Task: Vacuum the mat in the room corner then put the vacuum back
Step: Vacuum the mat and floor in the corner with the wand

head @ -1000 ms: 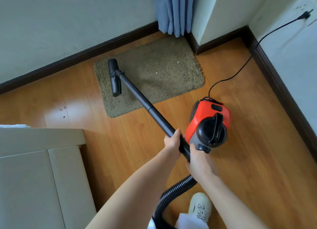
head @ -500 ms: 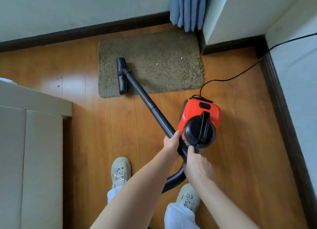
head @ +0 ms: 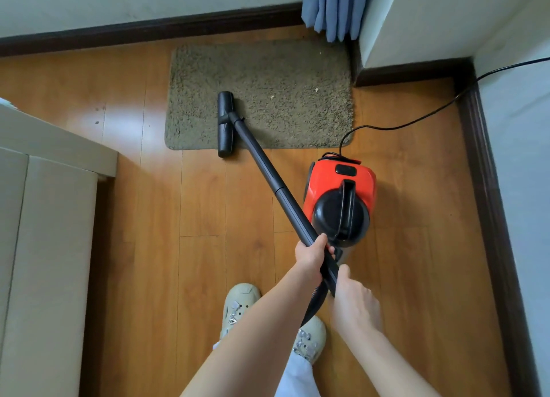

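Both hands grip the black wand — left hand farther, right hand nearer — its nozzle on the mat, red vacuum just right.

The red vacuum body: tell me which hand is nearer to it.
Left. The left hand grips the wand just below the red vacuum body, almost against its black front. The right hand grips the wand lower, farther from the body.

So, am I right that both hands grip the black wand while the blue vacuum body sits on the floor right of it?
Not quite: the head view shows the vacuum body is red. Both hands, left and right, do grip the black wand.
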The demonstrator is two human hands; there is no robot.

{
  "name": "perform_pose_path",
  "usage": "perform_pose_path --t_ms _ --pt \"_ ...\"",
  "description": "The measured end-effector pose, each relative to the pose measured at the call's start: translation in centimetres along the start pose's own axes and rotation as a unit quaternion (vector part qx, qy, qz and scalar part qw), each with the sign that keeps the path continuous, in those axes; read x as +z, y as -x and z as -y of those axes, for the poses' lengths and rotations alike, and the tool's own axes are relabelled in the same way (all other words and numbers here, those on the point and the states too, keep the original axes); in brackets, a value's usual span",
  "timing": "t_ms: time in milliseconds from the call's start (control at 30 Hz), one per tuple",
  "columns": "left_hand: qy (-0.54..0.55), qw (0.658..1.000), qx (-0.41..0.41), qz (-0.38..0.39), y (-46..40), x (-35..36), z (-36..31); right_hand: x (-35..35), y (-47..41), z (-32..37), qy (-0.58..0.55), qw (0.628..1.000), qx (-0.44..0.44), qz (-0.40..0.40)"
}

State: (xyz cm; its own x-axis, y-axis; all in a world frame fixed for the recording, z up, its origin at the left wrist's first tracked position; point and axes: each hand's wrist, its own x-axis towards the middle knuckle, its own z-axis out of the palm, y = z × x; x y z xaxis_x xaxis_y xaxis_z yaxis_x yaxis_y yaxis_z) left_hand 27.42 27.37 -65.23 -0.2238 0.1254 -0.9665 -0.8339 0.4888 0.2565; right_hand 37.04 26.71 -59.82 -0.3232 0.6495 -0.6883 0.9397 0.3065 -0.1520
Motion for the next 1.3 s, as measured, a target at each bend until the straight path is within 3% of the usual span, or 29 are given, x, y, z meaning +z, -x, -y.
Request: perform_pose_path --t_ms 367,667,1300 --pt "-0.039 0.999 -0.002 -0.002 1.8 2.6 2.1 -1.0 2.0 -2.8 -0.057 0.998 0.018 0.023" --pt "-0.068 0.994 0.056 -0.063 1.3 1.7 -0.6 -2.0 0.2 -0.9 -0.109 0.993 -0.015 0.044" --pt "-0.103 0.990 0.066 -0.070 -8.2 -8.4 0.2 10.0 -2.9 6.2 -0.130 0.990 -0.034 0.052"
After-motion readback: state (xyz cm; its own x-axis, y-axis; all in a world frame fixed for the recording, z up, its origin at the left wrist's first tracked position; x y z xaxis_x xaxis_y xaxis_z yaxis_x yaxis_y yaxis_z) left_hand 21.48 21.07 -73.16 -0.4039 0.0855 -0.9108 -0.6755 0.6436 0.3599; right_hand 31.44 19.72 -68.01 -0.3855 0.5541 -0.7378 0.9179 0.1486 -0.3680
